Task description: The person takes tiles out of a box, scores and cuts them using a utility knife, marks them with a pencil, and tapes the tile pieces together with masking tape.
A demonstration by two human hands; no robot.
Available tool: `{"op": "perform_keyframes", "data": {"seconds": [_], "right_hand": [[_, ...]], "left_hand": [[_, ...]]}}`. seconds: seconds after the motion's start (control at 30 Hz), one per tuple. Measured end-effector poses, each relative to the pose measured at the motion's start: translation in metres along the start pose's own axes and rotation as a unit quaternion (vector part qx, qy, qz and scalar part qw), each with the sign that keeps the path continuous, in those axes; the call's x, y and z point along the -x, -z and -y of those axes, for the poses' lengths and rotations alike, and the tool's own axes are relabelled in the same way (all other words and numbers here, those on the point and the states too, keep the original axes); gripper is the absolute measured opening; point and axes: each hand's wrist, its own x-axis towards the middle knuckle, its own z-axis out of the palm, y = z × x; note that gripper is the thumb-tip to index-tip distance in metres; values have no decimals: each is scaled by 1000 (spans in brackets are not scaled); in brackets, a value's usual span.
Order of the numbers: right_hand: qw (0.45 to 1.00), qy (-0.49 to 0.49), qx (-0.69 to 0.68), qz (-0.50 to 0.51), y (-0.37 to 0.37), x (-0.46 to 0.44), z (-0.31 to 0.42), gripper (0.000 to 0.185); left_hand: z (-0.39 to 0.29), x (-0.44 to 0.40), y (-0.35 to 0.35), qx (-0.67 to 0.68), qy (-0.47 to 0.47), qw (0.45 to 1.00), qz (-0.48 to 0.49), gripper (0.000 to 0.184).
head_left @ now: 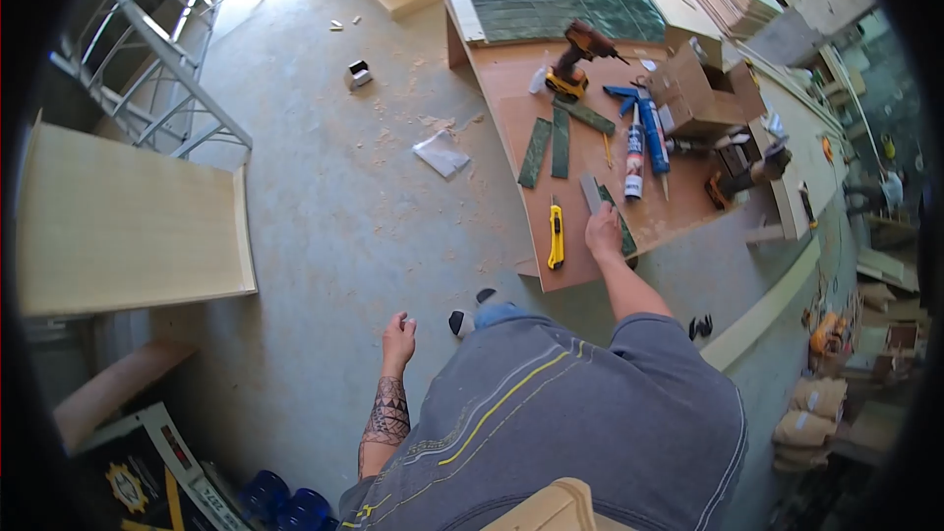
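Note:
My right hand (604, 233) is closed over the near end of a flat grey strip (591, 193), low over the workbench (649, 221). A dark green tile strip (618, 220) lies under and beside that hand. To its left is a yellow utility knife (557, 234). Beyond the hand lie a sealant tube (634, 155), a blue caulking gun (652, 133), a pencil (608, 149) and more green tile strips (535, 152). My left hand (397, 342) hangs by my side above the floor, fingers loosely bent and slightly apart, with nothing visible in it.
A cordless drill (580, 59) stands on the bench near dark green tiled panels (565, 15). A cardboard box (696, 90) and second drill (747, 177) are at right. Metal scaffolding (172, 49) and a wooden panel (138, 221) stand left. Wood shavings and a plastic bag (442, 152) litter the floor.

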Motion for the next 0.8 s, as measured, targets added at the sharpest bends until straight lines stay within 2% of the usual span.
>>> {"op": "perform_keyframes", "data": {"seconds": [0.03, 0.07, 0.13, 0.17, 0.23, 0.27, 0.3, 0.33, 0.37, 0.4, 0.47, 0.5, 0.53, 0.6, 0.63, 0.67, 0.73, 0.8], "right_hand": [[998, 12, -41, -50, 3, -4, -2, 26], [998, 2, -40, -47, 5, -9, -3, 26], [977, -23, -152, -145, 1, -23, 3, 27], [977, -27, -157, -142, 5, -28, 11, 27], [899, -44, -429, -74, 30, -38, 39, 25], [896, -48, -435, -73, 36, -45, 56, 25], [808, -108, -579, -24, 39, -52, 77, 25], [691, -165, -703, 27, 44, -61, 101, 26], [657, -152, -738, 25, 58, -67, 128, 29], [647, -155, -746, 26, 47, -81, 139, 29], [574, -196, -792, 69, 18, -123, 164, 36], [541, -171, -818, 94, 8, -142, 178, 34], [527, -171, -828, 93, -4, -165, 199, 34], [584, -126, -802, 17, 1, -197, 254, 30], [577, -123, -807, 19, 7, -211, 275, 30], [527, -140, -836, 57, -5, -229, 290, 34], [466, -156, -868, 75, 2, -257, 325, 40], [460, -170, -868, 70, 7, -286, 354, 43]], "left_hand": [[-1, 2, 2, 40, 30, 999, 13, 46], [-2, 2, 6, 79, 62, 995, 22, 46], [1, 2, 10, 66, 58, 995, 55, 46], [3, 0, 14, 57, 55, 993, 84, 46], [1, -12, 23, 58, 70, 990, 107, 47], [-2, -22, 30, 66, 84, 986, 130, 47], [-7, -38, 39, 36, 71, 986, 146, 47], [-17, -57, 48, 29, 71, 987, 141, 47], [-29, -77, 59, 28, 50, 989, 136, 47], [-42, -96, 71, 25, 28, 991, 131, 47], [-72, -141, 98, 1, 19, 993, 119, 47], [-89, -169, 113, -12, 12, 994, 112, 48], [-108, -195, 126, -26, 7, 994, 104, 48], [-135, -225, 152, 6, 33, 997, 72, 49], [-149, -237, 162, 46, 62, 994, 75, 49], [-145, -250, 171, 35, 61, 995, 77, 49], [-108, -277, 181, -50, 79, 986, 140, 50], [-131, -301, 202, -68, 76, 984, 144, 49]]}}
